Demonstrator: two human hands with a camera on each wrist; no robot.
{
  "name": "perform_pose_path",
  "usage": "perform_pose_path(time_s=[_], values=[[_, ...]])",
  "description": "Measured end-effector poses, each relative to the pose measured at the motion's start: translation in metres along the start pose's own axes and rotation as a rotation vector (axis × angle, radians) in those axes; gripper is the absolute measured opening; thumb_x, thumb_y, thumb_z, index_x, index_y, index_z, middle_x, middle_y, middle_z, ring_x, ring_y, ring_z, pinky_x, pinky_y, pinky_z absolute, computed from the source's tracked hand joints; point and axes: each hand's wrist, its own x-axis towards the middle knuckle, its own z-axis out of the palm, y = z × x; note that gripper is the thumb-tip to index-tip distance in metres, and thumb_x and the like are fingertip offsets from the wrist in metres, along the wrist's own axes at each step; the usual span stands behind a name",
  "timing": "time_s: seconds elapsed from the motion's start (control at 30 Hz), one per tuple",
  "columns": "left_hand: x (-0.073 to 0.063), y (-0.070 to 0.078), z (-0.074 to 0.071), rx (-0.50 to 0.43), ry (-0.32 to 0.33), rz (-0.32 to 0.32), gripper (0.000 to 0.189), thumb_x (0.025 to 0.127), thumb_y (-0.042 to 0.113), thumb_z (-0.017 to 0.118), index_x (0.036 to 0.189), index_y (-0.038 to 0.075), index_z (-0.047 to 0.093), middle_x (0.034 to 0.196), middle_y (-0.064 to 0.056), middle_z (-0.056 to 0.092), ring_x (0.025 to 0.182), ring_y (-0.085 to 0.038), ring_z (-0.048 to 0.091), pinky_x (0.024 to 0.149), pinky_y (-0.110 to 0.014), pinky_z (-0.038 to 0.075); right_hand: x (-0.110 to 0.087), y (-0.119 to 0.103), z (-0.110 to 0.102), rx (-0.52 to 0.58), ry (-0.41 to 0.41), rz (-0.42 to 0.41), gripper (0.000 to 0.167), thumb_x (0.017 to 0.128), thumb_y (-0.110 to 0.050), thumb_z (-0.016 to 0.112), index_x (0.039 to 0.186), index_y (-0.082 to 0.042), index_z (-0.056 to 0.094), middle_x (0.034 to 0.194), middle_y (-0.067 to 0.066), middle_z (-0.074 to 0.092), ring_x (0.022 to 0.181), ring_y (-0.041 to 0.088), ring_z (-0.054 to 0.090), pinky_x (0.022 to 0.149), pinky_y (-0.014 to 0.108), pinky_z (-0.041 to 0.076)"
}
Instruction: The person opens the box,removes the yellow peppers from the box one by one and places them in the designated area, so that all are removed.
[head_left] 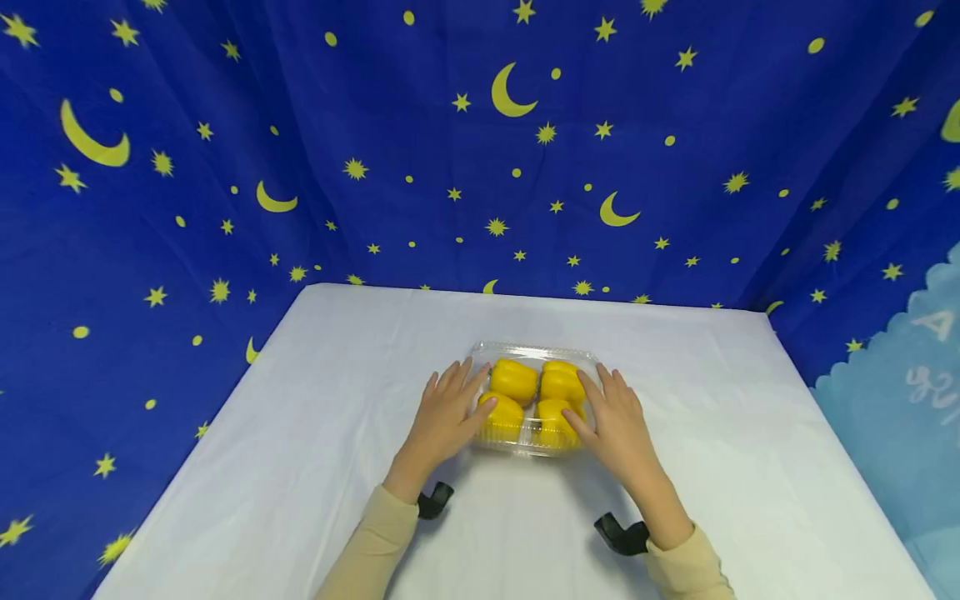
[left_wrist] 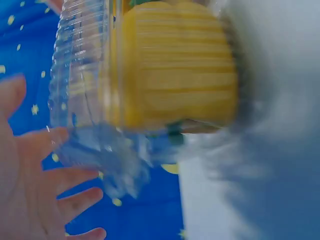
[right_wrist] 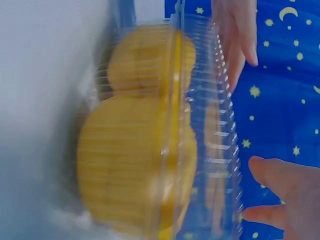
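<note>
A clear plastic clamshell box (head_left: 536,349) sits on the white table, and through its ribbed walls show several yellow bell peppers (head_left: 513,381). Its transparent lid appears to lie over them. At the box's left side is my left hand (head_left: 444,417), fingers spread and fairly straight. My right hand (head_left: 618,425) mirrors it on the right side, its fingers also extended. Whether either hand touches the plastic is hard to tell. In the left wrist view one pepper (left_wrist: 180,65) looks blurred behind the ribs, with a bit of green stem. Two peppers (right_wrist: 125,160) fill the right wrist view.
A white cloth covers the table (head_left: 360,350). Behind and to the left hangs a blue curtain (head_left: 420,133) with yellow moons and stars. A light blue lettered panel (head_left: 907,400) is at the right. Black straps' mounts (head_left: 624,535) stick out at both wrists.
</note>
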Motion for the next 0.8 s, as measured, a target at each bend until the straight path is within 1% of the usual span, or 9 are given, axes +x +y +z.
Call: perform_pose_path(time_s=[0.1,0.27,0.33,0.4,0.5,0.57,0.67,0.73,0.8], values=[[-0.012,-0.013,0.004,-0.176,0.052,-0.107,0.059,0.099,0.045,0.041,0.148,0.012,0.034,0.151,-0.016,0.035,0.140,-0.037,0.032,0.114,-0.057,0.025,-0.006,0.006,0.004,0.053,-0.006,0.045,0.067,0.091,-0.036,0.061,0.144,-0.003,0.036,0.148,0.030,0.031,0.135,0.049,0.030,0.107,0.066,0.028],[-0.027,-0.029,0.013,-0.512,0.080,-0.333,0.055,0.103,0.037,0.035,0.145,0.003,0.037,0.146,-0.021,0.042,0.135,-0.038,0.039,0.112,-0.054,0.030,-0.018,0.018,0.011,0.214,-0.022,0.111,0.068,0.095,-0.037,0.056,0.148,-0.003,0.029,0.148,0.028,0.032,0.134,0.047,0.034,0.105,0.065,0.032],[-0.032,-0.033,0.018,-0.659,0.083,-0.399,0.050,0.104,0.030,0.034,0.140,-0.003,0.042,0.135,-0.024,0.052,0.124,-0.037,0.051,0.105,-0.051,0.041,-0.023,0.021,0.015,0.283,-0.039,0.120,0.067,0.097,-0.039,0.052,0.148,-0.004,0.027,0.149,0.026,0.031,0.135,0.046,0.033,0.106,0.064,0.032],[-0.035,-0.035,0.021,-0.841,0.073,-0.475,0.045,0.104,0.023,0.035,0.135,-0.008,0.046,0.116,-0.023,0.062,0.103,-0.029,0.063,0.091,-0.041,0.053,-0.029,0.024,0.020,0.339,-0.054,0.112,0.066,0.098,-0.040,0.050,0.149,-0.005,0.026,0.150,0.024,0.029,0.137,0.044,0.030,0.107,0.063,0.030],[-0.040,-0.036,0.024,-1.136,0.012,-0.564,0.042,0.103,0.016,0.035,0.132,-0.012,0.045,0.090,-0.011,0.063,0.079,-0.013,0.065,0.072,-0.025,0.057,-0.035,0.025,0.026,0.381,-0.067,0.083,0.068,0.097,-0.039,0.052,0.149,-0.006,0.024,0.152,0.023,0.026,0.138,0.045,0.027,0.107,0.065,0.029],[-0.044,-0.036,0.025,-1.293,-0.048,-0.576,0.043,0.103,0.015,0.034,0.135,-0.013,0.041,0.086,-0.002,0.060,0.075,-0.007,0.064,0.072,-0.021,0.057,-0.038,0.025,0.028,0.374,-0.069,0.061,0.071,0.094,-0.037,0.057,0.149,-0.006,0.024,0.153,0.025,0.023,0.138,0.047,0.027,0.106,0.067,0.029],[-0.049,-0.036,0.026,-1.469,-0.132,-0.532,0.046,0.103,0.014,0.033,0.139,-0.015,0.032,0.087,0.003,0.059,0.081,-0.006,0.065,0.079,-0.020,0.056,-0.040,0.025,0.031,0.334,-0.068,0.041,0.075,0.089,-0.033,0.066,0.148,-0.009,0.028,0.153,0.026,0.021,0.136,0.050,0.028,0.103,0.068,0.031],[-0.051,-0.038,0.027,-1.561,-0.163,-0.509,0.046,0.103,0.013,0.033,0.140,-0.015,0.029,0.089,0.003,0.060,0.085,-0.006,0.066,0.083,-0.020,0.055,-0.041,0.025,0.032,0.305,-0.060,0.032,0.077,0.084,-0.029,0.072,0.147,-0.011,0.031,0.153,0.026,0.022,0.134,0.051,0.030,0.101,0.068,0.033],[-0.053,-0.039,0.028,-1.637,-0.166,-0.510,0.045,0.103,0.012,0.034,0.139,-0.015,0.030,0.091,0.002,0.062,0.087,-0.006,0.067,0.085,-0.021,0.055,-0.042,0.025,0.032,0.284,-0.048,0.021,0.079,0.081,-0.027,0.075,0.147,-0.013,0.033,0.152,0.026,0.024,0.133,0.050,0.032,0.100,0.067,0.035]])
